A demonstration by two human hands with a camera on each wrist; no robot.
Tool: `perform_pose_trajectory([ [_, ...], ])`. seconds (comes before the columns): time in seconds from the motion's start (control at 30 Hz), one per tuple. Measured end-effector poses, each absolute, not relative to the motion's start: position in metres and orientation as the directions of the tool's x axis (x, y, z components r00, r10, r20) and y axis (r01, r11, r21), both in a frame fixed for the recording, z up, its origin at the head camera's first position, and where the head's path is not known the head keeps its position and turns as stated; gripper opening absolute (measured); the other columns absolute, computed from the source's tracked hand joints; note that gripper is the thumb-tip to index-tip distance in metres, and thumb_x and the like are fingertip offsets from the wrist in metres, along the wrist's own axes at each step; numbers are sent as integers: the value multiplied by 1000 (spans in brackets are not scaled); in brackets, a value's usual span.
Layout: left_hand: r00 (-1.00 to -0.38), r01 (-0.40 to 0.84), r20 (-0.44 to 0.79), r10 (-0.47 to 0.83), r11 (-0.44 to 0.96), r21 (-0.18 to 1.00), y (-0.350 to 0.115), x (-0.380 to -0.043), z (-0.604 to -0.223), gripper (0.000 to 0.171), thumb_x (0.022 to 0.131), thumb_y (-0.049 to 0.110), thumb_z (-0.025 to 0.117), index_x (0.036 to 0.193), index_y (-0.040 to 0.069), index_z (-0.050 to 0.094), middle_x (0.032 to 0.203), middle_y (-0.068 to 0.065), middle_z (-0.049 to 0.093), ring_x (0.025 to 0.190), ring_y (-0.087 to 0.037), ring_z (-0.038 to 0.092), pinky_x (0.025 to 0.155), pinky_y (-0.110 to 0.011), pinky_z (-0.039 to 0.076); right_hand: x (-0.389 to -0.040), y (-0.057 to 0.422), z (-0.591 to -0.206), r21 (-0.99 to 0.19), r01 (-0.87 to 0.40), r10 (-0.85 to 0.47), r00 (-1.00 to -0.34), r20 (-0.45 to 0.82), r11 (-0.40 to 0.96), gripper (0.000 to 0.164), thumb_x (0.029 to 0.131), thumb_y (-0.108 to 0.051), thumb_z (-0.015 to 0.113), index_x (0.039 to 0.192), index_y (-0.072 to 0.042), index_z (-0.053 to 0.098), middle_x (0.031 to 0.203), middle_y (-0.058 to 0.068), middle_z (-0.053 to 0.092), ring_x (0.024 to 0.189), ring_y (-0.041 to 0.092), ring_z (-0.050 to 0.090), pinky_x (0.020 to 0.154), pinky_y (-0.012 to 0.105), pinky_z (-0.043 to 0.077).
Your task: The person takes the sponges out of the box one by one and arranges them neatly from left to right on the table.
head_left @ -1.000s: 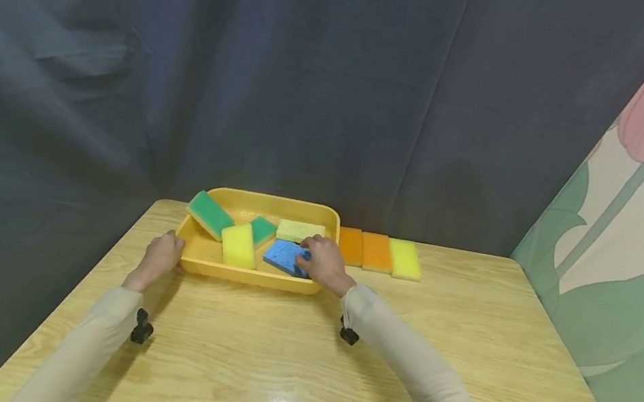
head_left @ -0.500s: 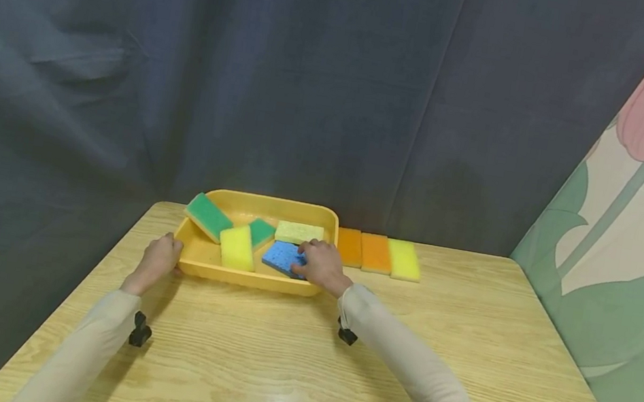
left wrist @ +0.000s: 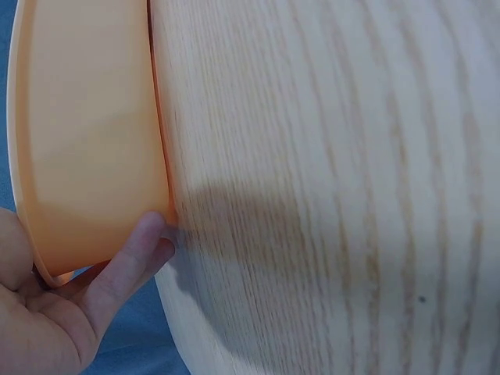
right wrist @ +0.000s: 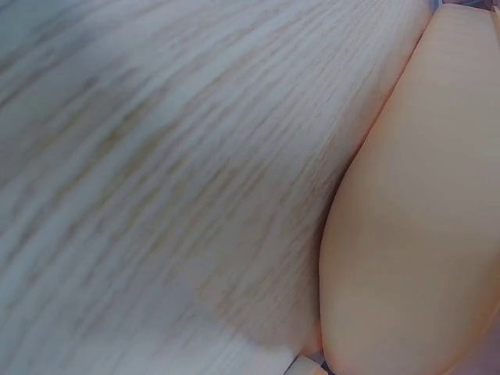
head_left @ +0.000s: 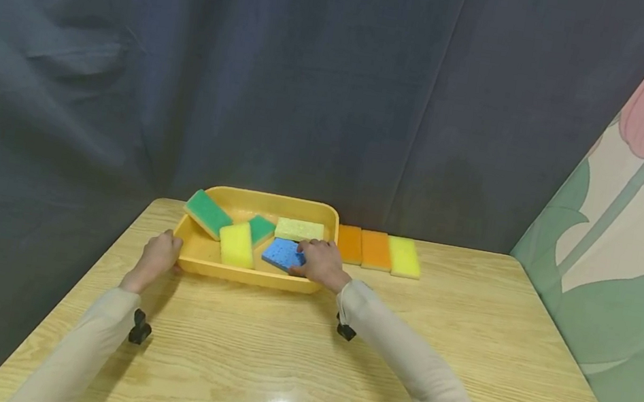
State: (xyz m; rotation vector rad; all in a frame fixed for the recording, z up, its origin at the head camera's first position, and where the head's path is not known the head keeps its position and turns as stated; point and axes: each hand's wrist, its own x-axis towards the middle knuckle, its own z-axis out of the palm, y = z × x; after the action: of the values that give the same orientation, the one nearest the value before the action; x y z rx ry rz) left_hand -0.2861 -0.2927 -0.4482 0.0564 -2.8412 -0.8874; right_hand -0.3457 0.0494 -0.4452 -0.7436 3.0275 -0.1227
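A yellow plastic tub [head_left: 219, 272] sits at the back left of the wooden table. My left hand [head_left: 158, 255] grips its left end; in the left wrist view, the fingers [left wrist: 121, 269] lie against the tub's outside wall by the corner. Inside the tub, my right hand [head_left: 322, 263] has its thumb and fingers around the right end of a blue sponge [head_left: 282, 254], covering that end. Around it are a pale yellow sponge [head_left: 299, 230], a bright yellow sponge [head_left: 237, 245], a green sponge [head_left: 260, 228] and a green-topped sponge [head_left: 207, 214] leaning on the rim.
Two orange sponges [head_left: 377, 250] and a yellow sponge [head_left: 404, 257] lie in a row right of the tub. A dark curtain [head_left: 337, 93] hangs behind the table [head_left: 288, 354], and a flower-painted wall [head_left: 622, 305] borders the right side.
My right hand's thumb has shifted slightly left and down over the blue sponge. The left hand keeps its hold on the tub, and the other sponges lie as before.
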Motion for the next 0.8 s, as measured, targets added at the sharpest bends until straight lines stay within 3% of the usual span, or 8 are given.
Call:
perform_pose_trajectory([
  [0.2, -986, 0, 136, -93, 824, 567, -294, -288, -449, 29, 99, 7, 32, 94, -15, 49, 74, -22, 54, 60, -29, 57, 55, -37, 48, -345, 48, -443, -84, -448, -451, -892, -23, 890, 53, 86, -54, 71, 126, -20, 63, 126, 2, 62, 114, 24, 57, 106, 45, 35],
  [0.47, -987, -5, 130, -96, 821, 570, -294, -288, -450, 30, 99, 7, 31, 95, -16, 50, 74, -23, 56, 59, -29, 58, 54, -37, 48, -344, 47, -442, -75, -438, -442, -897, -35, 896, 44, 84, -51, 74, 114, -19, 66, 104, -4, 65, 99, 19, 59, 97, 41, 38],
  [0.8, -986, 0, 135, -95, 819, 573, -293, -286, -448, 30, 99, 6, 31, 97, -17, 50, 75, -23, 54, 59, -27, 57, 52, -33, 45, -346, 46, -443, -22, -443, -444, -895, -41, 896, 46, 82, -49, 76, 119, -22, 66, 112, -4, 66, 105, 19, 59, 97, 39, 39],
])
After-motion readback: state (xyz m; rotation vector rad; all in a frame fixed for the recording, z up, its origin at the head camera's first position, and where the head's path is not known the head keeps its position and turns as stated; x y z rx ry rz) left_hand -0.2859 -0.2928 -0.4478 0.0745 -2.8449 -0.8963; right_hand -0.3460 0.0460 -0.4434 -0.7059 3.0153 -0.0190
